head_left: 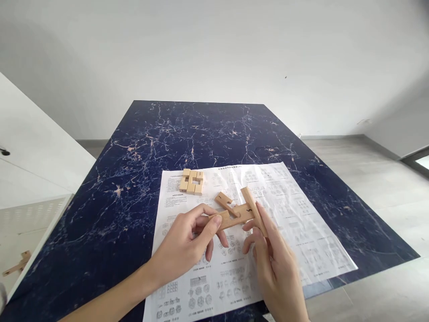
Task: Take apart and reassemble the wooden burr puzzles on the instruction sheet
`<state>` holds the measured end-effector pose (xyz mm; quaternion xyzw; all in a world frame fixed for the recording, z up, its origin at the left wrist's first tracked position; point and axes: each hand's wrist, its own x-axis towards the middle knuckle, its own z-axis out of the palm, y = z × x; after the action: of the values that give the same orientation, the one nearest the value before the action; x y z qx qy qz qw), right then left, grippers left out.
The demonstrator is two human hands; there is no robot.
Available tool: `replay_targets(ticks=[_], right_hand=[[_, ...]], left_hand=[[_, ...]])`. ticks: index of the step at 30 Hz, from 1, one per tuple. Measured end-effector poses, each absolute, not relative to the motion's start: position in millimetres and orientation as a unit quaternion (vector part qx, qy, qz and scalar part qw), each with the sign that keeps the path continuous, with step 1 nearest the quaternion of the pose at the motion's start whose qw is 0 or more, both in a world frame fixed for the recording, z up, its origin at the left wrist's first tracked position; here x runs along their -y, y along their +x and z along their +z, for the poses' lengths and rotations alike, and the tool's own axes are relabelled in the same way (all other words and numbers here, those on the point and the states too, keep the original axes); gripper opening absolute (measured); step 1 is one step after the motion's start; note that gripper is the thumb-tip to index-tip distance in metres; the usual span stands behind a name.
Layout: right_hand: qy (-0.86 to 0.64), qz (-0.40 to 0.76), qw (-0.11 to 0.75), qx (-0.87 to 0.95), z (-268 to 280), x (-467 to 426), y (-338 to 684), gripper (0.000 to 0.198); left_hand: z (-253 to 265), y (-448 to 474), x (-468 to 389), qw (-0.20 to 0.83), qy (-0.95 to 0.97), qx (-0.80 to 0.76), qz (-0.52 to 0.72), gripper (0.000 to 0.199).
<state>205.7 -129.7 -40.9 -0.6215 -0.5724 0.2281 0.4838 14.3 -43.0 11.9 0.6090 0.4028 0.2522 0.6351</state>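
Observation:
My left hand (197, 230) pinches the left end of a notched wooden puzzle piece (241, 214), marked with a dark numeral, between thumb and fingers. At that piece's right end, my right hand (271, 255) grips a second wooden puzzle bar (252, 206) set crosswise against it. Whether the two are interlocked I cannot tell. Just behind them, a notched wooden piece with a rounded cut-out (224, 200) lies on the printed sheet, partly covered by the held piece. A paler block puzzle (191, 182) made of small cubes sits at the sheet's upper left.
The creased instruction sheet (301, 223), printed with small diagrams, covers the near part of a dark blue marble-patterned table (201, 129). Beyond the table's left edge, another wooden piece (20, 264) lies on a lower pale surface. A white wall stands behind the table.

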Motion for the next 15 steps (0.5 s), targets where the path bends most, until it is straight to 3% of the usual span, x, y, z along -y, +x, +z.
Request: replay_targets(ticks=[15], right_hand=[[-0.603,0.174,0.458,0.629,-43.1,132.3,207.1,0.065]], left_hand=[[10.2,10.8,39.1,0.649,0.607,-0.374,0.264,0.037]])
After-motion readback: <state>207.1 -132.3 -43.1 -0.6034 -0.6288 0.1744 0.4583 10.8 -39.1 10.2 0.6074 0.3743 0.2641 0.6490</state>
